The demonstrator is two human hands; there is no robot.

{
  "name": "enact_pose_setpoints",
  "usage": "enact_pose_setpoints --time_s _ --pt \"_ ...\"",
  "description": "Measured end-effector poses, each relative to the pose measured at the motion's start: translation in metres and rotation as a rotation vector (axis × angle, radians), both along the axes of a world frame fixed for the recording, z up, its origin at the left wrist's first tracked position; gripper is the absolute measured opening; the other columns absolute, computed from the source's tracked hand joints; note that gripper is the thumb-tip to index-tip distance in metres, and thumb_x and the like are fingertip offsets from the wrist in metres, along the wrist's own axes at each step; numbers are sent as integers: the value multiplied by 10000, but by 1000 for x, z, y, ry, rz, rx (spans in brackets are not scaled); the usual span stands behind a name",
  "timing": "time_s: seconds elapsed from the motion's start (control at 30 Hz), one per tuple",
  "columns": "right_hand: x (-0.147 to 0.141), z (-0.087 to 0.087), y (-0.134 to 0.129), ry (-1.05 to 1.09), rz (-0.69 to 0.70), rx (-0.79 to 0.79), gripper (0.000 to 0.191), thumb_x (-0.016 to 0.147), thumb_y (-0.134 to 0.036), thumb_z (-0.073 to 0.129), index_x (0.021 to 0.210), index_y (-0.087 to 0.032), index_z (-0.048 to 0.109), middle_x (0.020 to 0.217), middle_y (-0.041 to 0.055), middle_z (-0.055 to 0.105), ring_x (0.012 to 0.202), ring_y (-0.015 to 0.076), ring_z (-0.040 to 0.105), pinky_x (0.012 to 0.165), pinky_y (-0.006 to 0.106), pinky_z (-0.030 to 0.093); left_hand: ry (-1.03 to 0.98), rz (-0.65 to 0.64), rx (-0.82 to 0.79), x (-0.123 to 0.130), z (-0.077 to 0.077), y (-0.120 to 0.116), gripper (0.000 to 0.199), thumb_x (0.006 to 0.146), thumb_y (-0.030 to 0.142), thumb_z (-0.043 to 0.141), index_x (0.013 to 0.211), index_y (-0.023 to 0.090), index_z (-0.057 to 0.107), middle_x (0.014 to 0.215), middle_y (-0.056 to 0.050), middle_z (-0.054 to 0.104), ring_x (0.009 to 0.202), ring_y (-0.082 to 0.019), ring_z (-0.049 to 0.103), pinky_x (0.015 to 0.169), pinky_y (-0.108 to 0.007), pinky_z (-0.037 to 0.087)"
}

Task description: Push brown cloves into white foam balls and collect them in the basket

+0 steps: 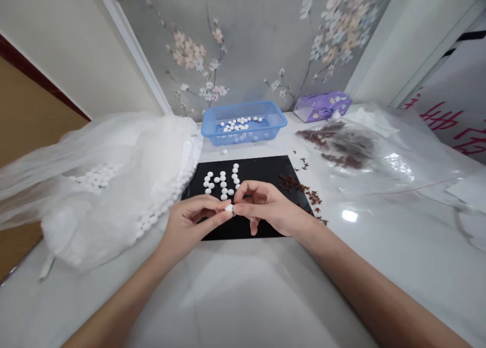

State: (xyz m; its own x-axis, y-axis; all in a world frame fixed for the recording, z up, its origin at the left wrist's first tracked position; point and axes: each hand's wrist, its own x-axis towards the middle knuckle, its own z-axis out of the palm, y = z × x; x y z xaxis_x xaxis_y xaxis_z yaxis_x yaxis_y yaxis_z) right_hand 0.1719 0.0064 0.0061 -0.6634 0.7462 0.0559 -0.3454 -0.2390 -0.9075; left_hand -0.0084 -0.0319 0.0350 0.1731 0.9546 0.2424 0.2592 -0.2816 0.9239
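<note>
Grip: left hand (184,221) clamped on one white ball (229,208) between thumb and forefinger, above the near part of the black mat (264,168). Right hand (274,207) meets the ball from three o'clock; cannot tell whether its fingertips close on it or on something small beside it. Dial centred on the ball: other white balls (224,184) on the mat at eleven to twelve, brown pieces (314,197) between two and three, blue basket (246,137) at twelve. Judgement: steady with the left pinch, leave fine work to the right, press lightly, keep knuckles off the laid-out balls.
</note>
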Motion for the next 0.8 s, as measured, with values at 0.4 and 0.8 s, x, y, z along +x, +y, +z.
enact_pose_setpoints --time_s 0.4,0.8 --pt "2 2 0 -71 15 48 201 721 -299 675 778 -164 539 635 -57 457 529 50 431 438 190 514 47 -18 -12 -4 -9 3 135 709 158 686 779 267 721 743 24 695 668 -96 623 601 -178 488" --pt "49 8 31 -1459 -551 673 200 708 -30 460 817 -143 583 882 95 592 737 199 582 610 309 443 501 223 29 -4 -20 13 200 818 383 534 873 231 651 784 4 608 620 -118 487 547 -239 375"
